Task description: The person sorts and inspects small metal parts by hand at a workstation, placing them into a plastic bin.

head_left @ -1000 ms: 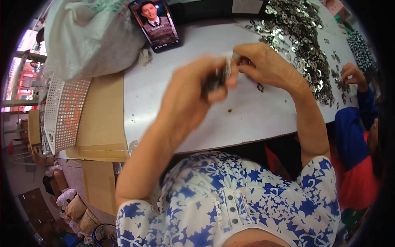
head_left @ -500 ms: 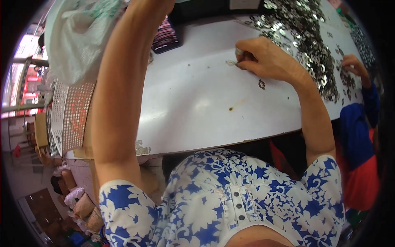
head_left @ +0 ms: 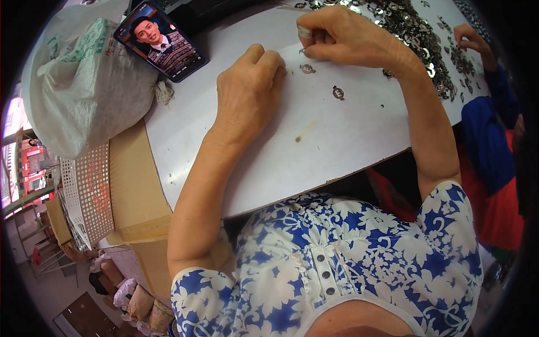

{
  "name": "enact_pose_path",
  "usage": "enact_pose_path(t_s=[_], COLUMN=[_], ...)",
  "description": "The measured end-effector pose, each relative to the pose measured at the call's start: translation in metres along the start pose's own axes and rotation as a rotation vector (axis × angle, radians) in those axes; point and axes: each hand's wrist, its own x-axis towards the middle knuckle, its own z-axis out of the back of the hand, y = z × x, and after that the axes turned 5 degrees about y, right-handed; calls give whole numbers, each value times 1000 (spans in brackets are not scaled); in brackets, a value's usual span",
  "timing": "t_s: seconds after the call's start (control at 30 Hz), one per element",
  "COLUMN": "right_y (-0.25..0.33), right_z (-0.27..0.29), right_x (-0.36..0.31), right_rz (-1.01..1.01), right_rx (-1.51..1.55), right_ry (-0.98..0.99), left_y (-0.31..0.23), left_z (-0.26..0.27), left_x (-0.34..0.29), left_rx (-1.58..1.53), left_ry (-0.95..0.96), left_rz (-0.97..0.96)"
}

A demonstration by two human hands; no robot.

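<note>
My right hand (head_left: 348, 38) is over the far middle of the white table (head_left: 252, 180), thumb and forefinger pinched on a small metal piece (head_left: 302, 51), of which only a bit shows. A band wraps one of its fingers. Left of it, my left hand (head_left: 250, 90) rests low over the table with fingers curled together. Its fingertips face away, so what they hold, if anything, is hidden. Between and below the hands lie two flat oval metal pieces with end tabs, a lighter one (head_left: 307, 69) and a darker one (head_left: 338, 92).
A heap of similar shiny metal pieces (head_left: 412, 39) spreads over the far right. There a co-worker's hand (head_left: 470, 39) reaches among loose pieces. At the far left stand a lit phone (head_left: 196, 59) and a full white plastic bag (head_left: 84, 90), with a perforated white basket (head_left: 90, 196) below.
My left hand has come back from the far left edge, past the phone, down toward my right hand. My right hand has shifted slightly left and away; a lighter metal piece now lies below it.
</note>
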Motion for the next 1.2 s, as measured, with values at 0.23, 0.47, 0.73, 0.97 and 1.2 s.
enact_pose_path(t_s=[0.23, 0.47, 0.73, 0.97, 1.2], right_y=[6, 21, 35, 36, 39], right_z=[-4, -7, -15, -17, -19], right_x=[4, 1, -1, -1, 0], right_rz=[48, 86, 239, 338, 358], right_rx=[48, 257, 246, 72, 99], right_ry=[9, -188, -387, -388, -392], left_y=[3, 4, 0, -13, -11], left_z=[5, 25, 16, 16, 21], left_x=[-6, -9, -9, -11, -13], left_rx=[-491, -1926, -1793, -1247, -1363], left_ry=[-23, 165, 135, 7, 73], left_rz=[196, 567, 478, 369, 387])
